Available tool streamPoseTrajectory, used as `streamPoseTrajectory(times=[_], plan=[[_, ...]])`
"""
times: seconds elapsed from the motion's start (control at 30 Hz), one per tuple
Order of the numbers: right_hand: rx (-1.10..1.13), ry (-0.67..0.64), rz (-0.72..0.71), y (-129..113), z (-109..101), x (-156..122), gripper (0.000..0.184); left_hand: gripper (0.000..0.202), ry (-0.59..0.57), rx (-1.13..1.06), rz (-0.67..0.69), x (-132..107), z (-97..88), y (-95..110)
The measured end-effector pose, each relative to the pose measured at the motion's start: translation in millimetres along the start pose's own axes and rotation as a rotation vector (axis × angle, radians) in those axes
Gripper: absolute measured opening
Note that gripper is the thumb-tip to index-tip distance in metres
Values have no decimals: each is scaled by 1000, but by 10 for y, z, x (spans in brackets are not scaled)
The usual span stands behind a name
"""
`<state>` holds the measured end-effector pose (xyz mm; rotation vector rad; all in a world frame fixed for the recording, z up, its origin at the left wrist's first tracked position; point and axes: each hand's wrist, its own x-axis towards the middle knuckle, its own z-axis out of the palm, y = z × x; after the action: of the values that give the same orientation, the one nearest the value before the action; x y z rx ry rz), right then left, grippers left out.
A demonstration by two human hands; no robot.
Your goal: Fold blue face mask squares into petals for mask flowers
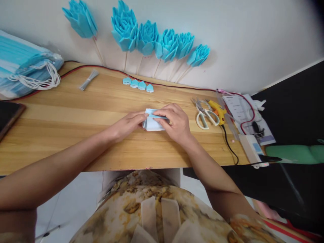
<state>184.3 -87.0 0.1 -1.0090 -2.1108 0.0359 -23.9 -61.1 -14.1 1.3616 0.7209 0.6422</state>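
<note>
In the head view, a small white-and-blue rectangle of thin sheet material (155,126) is held low over the middle of the bench of pale, striped wood (76,114), near its front edge. Its left edge is gripped by the left hand (133,122), thumb on top; the blue band across it is pinched between thumb and forefinger of the right hand (176,123).

The folding seems to be only partway along: the piece is flat and straight-sided, and no point has been formed on it. Behind it, four small, pale-blue, pointed folded pieces (141,85) are lined up, apparently finished. Farther back, six bright-blue, many-petalled flowers on thin pale sticks (146,37) are leaned against the wall, seemingly complete.

The petals look soft, matte and felt-like, layered with pointed tips. Loose stock is left at the far left: flat blue sheets with white cord loops in clear plastic (20,54). A bundle of thin silvery strips (88,80) is laid nearby. White-handled metal scissors (203,110) are placed beside a yellow plastic glue gun (219,114).
</note>
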Motion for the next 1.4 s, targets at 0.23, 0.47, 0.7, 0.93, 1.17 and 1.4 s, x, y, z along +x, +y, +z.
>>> streamPoseTrajectory(times=[0.23, 0.47, 0.7, 0.93, 1.17, 1.4], plan=[[-7, 11, -15, 21, 16, -6, 9, 35, -39, 45, 13, -21, -8, 41], [-9, -18, 22, 23, 15, -12, 9, 33, -50, -137, -25, 4, -2, -60], [-15, -20, -32, 11, 4, -9, 8, 32, -41, -283, -65, 21, 38, -45], [-17, -18, -47, 21, 14, -16, 10, 26, 30, -337, -77, 24, 54, -33], [123, 42, -103, 4, -88, 44, 5, 22, 81, -416, -75, 57, 43, -54], [876, 122, 215, 126, -334, -65, 33, 34, 100, -412, -92, 68, 22, -73]])
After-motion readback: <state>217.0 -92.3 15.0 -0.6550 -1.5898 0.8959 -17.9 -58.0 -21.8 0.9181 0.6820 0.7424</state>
